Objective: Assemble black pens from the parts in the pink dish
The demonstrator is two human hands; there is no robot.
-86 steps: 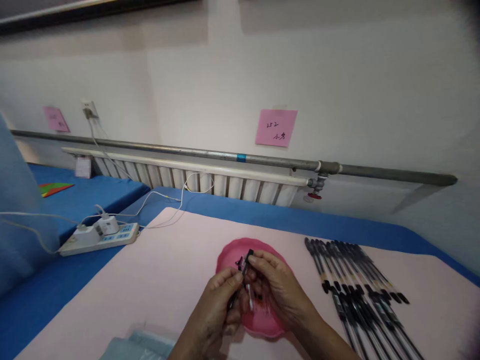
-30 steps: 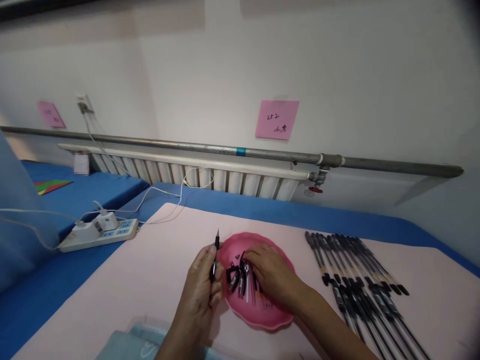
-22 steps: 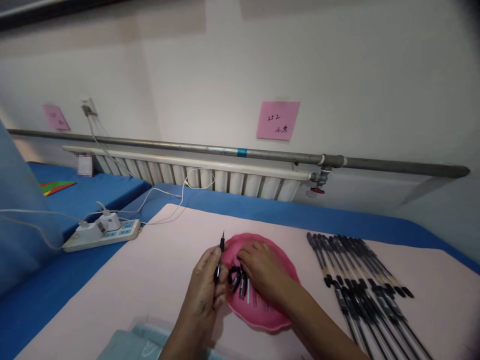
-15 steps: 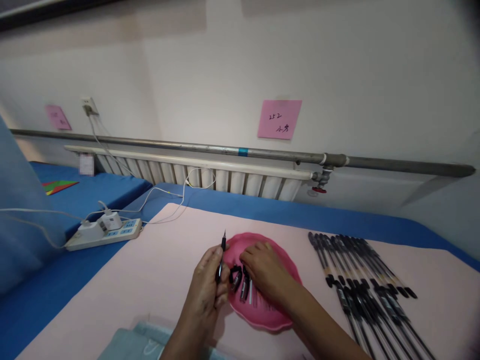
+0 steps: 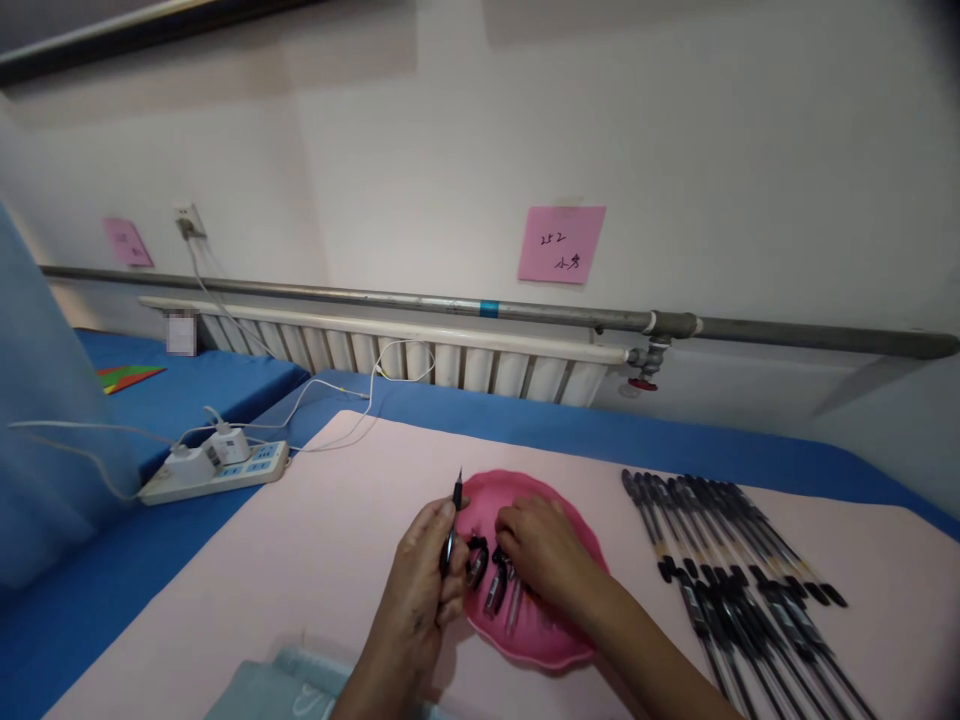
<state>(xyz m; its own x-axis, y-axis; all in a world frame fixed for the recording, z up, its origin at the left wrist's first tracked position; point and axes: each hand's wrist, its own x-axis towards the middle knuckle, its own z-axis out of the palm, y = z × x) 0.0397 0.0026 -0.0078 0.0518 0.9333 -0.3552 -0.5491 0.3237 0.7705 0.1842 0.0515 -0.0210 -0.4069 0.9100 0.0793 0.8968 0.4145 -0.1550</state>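
Observation:
My left hand (image 5: 420,575) is closed round a black pen (image 5: 457,496), its bare pointed tip upward. It is beside the left rim of a pink scalloped plate (image 5: 525,655). Over the plate, my right hand (image 5: 551,555) has its fingers curled down among small pen parts. What those fingertips pinch, if anything, is hidden. Black pen caps (image 5: 495,590) lie in the plate left of my right hand, with a clear tube (image 5: 514,606) beside them. More parts are partly covered by my right hand and forearm.
Two rows of black pens, an upper row (image 5: 720,530) and a lower row (image 5: 757,625), lie right of the plate. A folded grey-green cloth (image 5: 270,690) is at the front. A power strip (image 5: 217,475) with white cables stands left. A radiator (image 5: 465,370) and pipe run behind.
The view has shifted slightly. My left hand still holds the pen. My right hand's fingers have moved a little within the plate, and a clear tube there shows at a different angle.

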